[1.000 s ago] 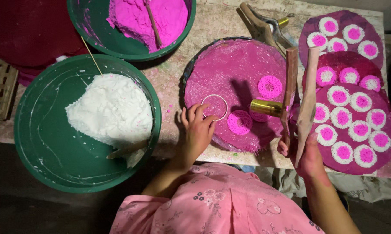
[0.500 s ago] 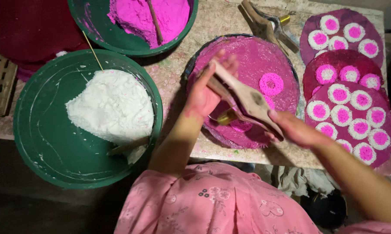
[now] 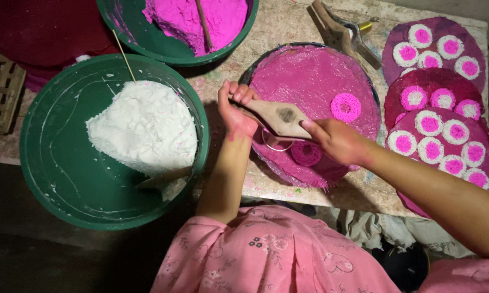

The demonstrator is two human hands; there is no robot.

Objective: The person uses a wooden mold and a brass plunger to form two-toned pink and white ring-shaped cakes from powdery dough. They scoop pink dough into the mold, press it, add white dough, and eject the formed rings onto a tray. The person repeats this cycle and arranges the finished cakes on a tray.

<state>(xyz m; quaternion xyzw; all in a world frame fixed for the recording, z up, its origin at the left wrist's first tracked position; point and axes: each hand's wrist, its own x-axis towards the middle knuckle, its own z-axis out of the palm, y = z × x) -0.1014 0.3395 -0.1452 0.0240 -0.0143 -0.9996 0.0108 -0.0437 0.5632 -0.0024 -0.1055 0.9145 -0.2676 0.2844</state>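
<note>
Right now both hands meet over the near-left part of a round pink-stained mat (image 3: 309,81) in the middle of the stone table (image 3: 288,27). The left hand (image 3: 236,111) has its fingers curled and pressed around the left end of a flat wooden press (image 3: 279,116), while the right hand (image 3: 339,142) clamps the press's right end between thumb and fingers. Just under the press a thin metal ring (image 3: 274,145) shows, and just near of it a flat pink noodle disc (image 3: 307,153) lies on the mat; another pink ring-shaped disc (image 3: 346,107) sits toward the mat's right side. To the left stands a large green basin (image 3: 49,163) holding a heap of white dough (image 3: 144,127), with a thin stick leaning on its far rim. At the far side a second green basin (image 3: 141,38) holds bright pink dough (image 3: 193,19). On the right, overlapping dark-red mats (image 3: 445,76) carry rows of finished white-and-pink discs (image 3: 430,123). A second wooden press (image 3: 344,32) lies at the far edge of the table.
</note>
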